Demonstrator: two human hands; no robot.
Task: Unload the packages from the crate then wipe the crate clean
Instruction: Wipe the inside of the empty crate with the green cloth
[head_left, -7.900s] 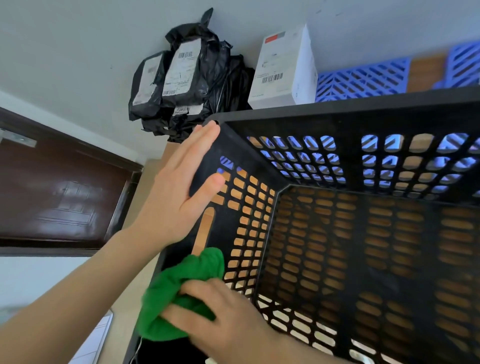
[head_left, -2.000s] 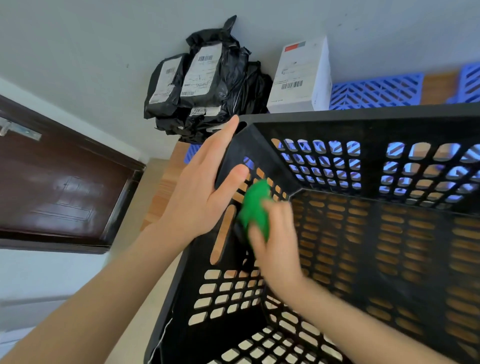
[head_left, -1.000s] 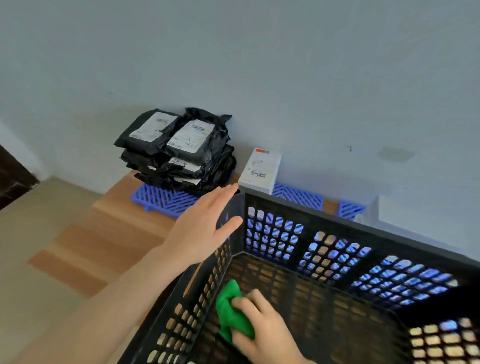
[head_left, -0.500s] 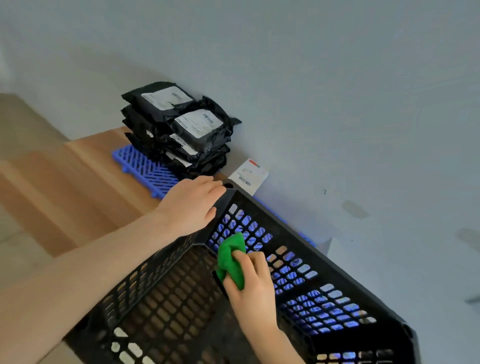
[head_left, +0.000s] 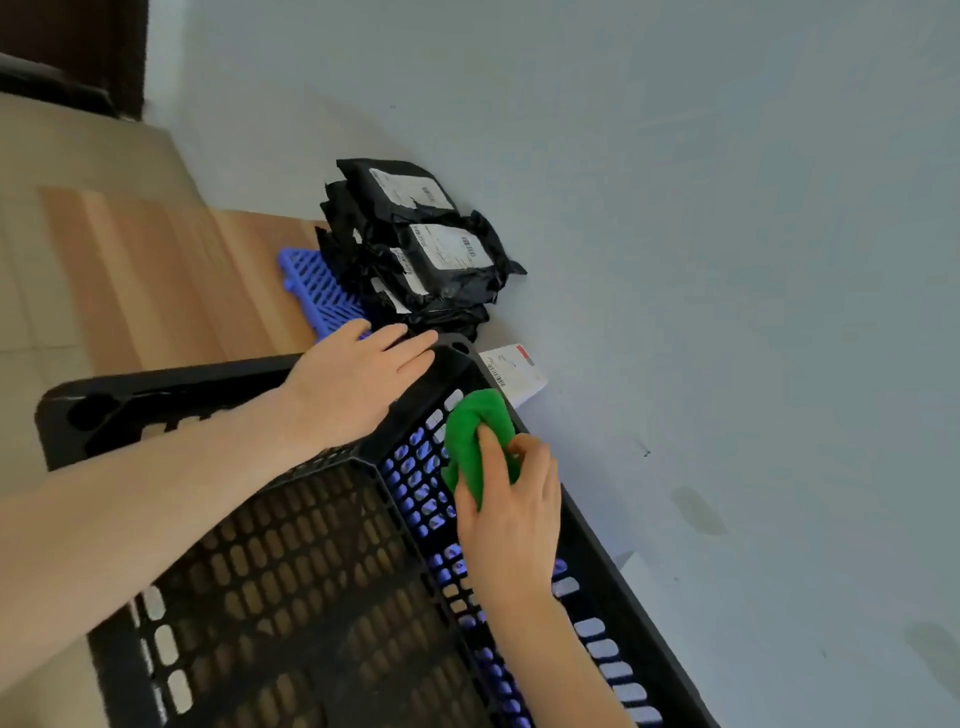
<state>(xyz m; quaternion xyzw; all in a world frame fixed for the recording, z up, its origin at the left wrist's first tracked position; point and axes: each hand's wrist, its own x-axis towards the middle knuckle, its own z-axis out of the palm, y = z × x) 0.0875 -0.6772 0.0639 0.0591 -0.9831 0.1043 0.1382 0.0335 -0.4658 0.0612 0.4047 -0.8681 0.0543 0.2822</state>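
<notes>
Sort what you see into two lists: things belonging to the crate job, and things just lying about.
Job: black slotted plastic crate; crumpled green cloth in right hand; left hand on rim; stacked black plastic packages; white cardboard box.
Lying about: blue plastic grid mat; light wooden board; dark door.

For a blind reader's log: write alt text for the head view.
A person's right hand presses a green cloth against the inner wall of a black crate, while the left hand rests flat on its corner rim. Black packages and a white box lie beyond it.
</notes>
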